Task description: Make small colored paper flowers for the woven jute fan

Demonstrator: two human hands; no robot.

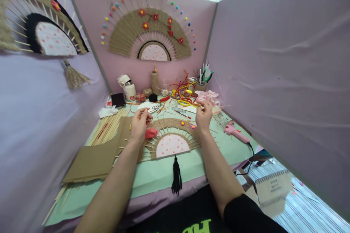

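Head view: both hands hover just above a half-woven fan (171,145), which lies near the middle of the green table (218,153).
The left hand (140,121) and right hand (203,114) each pinch their fingertips together on something too thin to make out. A red piece (151,133) lies under the left hand and a glue gun (236,134) to the right. This looks like the decorating stage, which calls for fine, steady placing.

A mint-green tabletop (232,149) is being enclosed by pink fabric partition walls (273,62); a striped floor (314,207) is being lit by daylight.
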